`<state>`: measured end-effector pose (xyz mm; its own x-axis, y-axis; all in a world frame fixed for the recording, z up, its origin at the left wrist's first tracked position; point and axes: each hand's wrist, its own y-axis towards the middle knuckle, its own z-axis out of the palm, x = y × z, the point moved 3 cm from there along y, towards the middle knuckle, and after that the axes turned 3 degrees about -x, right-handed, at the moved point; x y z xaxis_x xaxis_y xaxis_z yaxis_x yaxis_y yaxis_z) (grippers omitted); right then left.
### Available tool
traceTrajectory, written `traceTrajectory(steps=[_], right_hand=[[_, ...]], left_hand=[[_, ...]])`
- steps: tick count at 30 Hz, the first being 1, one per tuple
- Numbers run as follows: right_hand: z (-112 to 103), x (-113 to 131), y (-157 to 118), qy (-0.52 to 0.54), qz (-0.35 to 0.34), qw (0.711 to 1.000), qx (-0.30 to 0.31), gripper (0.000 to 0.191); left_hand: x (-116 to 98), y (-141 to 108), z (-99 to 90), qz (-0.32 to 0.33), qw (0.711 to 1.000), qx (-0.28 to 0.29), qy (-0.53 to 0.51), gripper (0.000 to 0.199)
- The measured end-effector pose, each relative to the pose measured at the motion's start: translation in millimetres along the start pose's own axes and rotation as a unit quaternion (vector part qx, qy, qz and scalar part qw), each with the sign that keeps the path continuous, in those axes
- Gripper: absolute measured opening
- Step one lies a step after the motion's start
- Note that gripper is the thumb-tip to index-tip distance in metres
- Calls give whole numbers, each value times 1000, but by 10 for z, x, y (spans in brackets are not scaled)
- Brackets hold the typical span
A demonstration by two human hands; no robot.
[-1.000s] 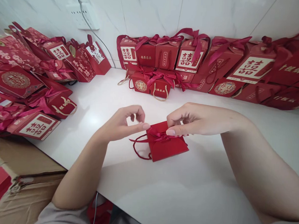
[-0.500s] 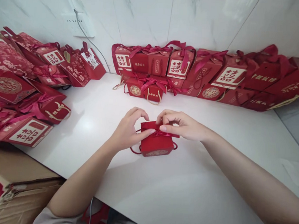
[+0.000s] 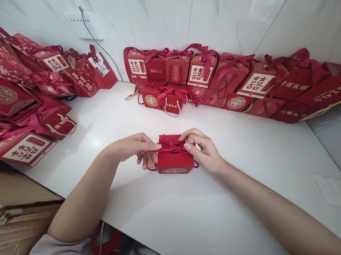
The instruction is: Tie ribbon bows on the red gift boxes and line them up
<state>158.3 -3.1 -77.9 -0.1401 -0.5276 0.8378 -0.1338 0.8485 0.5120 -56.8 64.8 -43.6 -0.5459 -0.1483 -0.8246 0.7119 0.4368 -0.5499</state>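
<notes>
A small red gift box with a gold round print on its front stands on the white table, with red cord loops at its sides. Across its top lies a dark pink ribbon tied in a bow. At the box's left side, my left hand pinches a ribbon loop between thumb and forefinger, its other fingers curled below. The thumb and forefinger of my right hand close on the ribbon at the right side of the bow.
Red gift boxes with ribbons stand stacked along the tiled wall. More red boxes crowd the table's left end. A cardboard box sits at the lower left. A socket with a grey cable is on the wall.
My left hand has moved left, from the top of the box to its left side. The bow now shows spread across the top. My right hand has stayed at the box's right.
</notes>
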Motion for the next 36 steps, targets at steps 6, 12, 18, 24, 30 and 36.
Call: traceTrajectory(steps=[6,12,18,24,30,36], right_hand=[[6,-19,3,10,23,1000,-9,28],[19,-36,23,40,54,998,-2,33],[-23,-63,63,81,72,994,22,32],[-3,-159,57,196,123,972,45,31],[11,-132,45,258,177,950,6,43],[-1,-102,48,245,187,951,1,40]], left_hand=[[3,29,7,52,998,23,19,32],[-24,30,60,102,991,57,65,28],[-30,40,82,127,987,63,77,30],[-62,34,128,140,983,62,101,31],[-87,-41,106,141,973,49,175,37],[-227,-77,65,305,894,-298,138,31]])
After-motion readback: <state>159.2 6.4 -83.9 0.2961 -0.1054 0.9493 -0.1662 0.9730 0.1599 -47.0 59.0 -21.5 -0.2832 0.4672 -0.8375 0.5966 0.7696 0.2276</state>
